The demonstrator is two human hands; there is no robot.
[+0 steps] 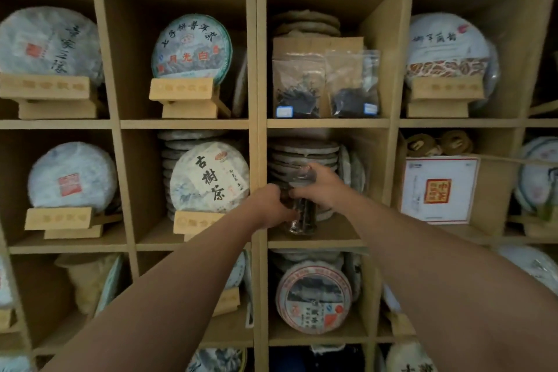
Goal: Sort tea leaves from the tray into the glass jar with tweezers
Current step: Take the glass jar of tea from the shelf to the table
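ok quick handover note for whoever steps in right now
Left hand grips the side of the glass jar. Right hand holds its top. The jar stands upright at the front of a shelf cubby, in front of stacked tea cakes, with dark leaves inside. No tray or tweezers in view, so how far the sorting has got cannot be judged. Left: probably just release the jar, if it belongs here.

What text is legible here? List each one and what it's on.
"古樹茶": tea cake wrapper in the middle row.
"月光白": green-rimmed tea cake above it.
"中茶": red seal on the white box.
Stand plaques, bag stickers and other wrappers: too blurred to read.
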